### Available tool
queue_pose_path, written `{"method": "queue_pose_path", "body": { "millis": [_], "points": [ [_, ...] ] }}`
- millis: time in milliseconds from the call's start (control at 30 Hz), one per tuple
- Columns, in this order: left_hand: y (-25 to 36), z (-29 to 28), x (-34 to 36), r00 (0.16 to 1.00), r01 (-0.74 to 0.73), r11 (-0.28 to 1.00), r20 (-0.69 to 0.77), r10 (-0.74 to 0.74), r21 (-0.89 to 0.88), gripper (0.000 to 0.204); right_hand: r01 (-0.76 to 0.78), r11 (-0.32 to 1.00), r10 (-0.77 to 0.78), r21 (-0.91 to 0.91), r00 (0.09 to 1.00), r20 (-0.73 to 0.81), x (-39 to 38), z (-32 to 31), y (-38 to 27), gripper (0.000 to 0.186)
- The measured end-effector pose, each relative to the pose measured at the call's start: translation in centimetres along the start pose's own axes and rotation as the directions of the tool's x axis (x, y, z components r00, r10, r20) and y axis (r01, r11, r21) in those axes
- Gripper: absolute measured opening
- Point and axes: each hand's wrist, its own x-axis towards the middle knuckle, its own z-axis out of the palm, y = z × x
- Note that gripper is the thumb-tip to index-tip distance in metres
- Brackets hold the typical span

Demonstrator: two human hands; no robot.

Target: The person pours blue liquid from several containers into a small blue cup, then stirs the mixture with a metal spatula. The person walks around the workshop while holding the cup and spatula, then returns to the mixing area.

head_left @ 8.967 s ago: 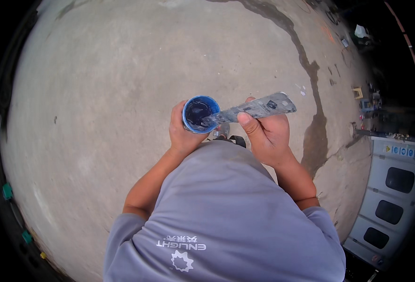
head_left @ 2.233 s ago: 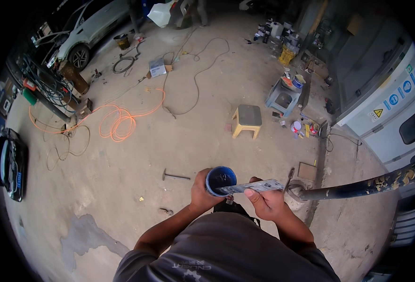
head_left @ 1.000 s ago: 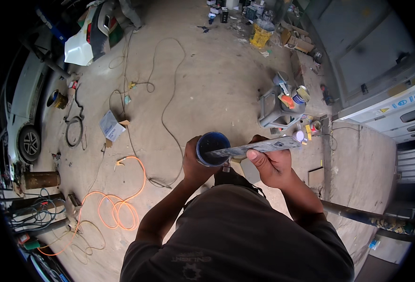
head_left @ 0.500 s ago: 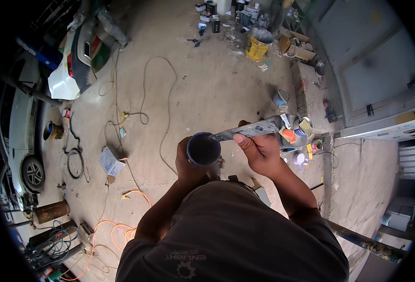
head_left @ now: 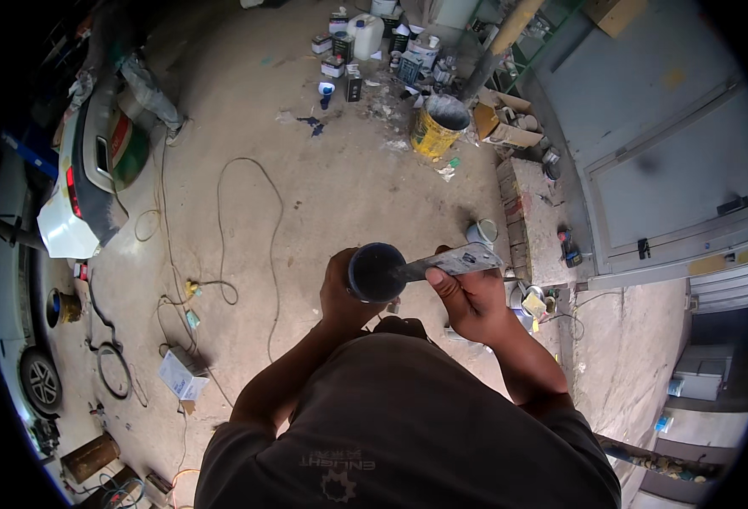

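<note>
Near the frame's centre, the person's left hand (head_left: 342,293) wraps round a dark, round-mouthed cup (head_left: 372,271). Just right, the right hand (head_left: 478,307) pinches a flat, smeared strip (head_left: 460,258), its long axis slanting from the cup's mouth, lower left, to its broad upper-right end. Beyond, on stained concrete floor (head_left: 340,178), stands a scuffed yellow bucket (head_left: 432,136).

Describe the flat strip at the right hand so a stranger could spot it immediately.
From the dark shirt filling the lower middle, go up and right to the right hand. Held there is a flat, smeared grey strip, its left end crossing the rim of the cup. Its long, straight edges set it apart from that round, dark cup.
</note>
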Motion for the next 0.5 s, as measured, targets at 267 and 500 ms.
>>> {"method": "queue_pose_path", "body": {
  "millis": [267, 500],
  "points": [
    [-0.8, 1.5, 18.0, 0.994, 0.047, 0.999, 0.103, -0.046, -0.009, 0.087, -0.122, 0.991, 0.125, 0.048, 0.989, -0.074, 14.6, -1.8, 9.1, 0.016],
    [-4.3, 6.1, 32.0, 0.996, -0.004, 1.0, 0.086, 0.005, -0.011, 0.093, -0.018, 0.966, 0.024, 0.259, 1.0, -0.02, 25.4, -3.0, 18.9, 0.023]
  ]
}}
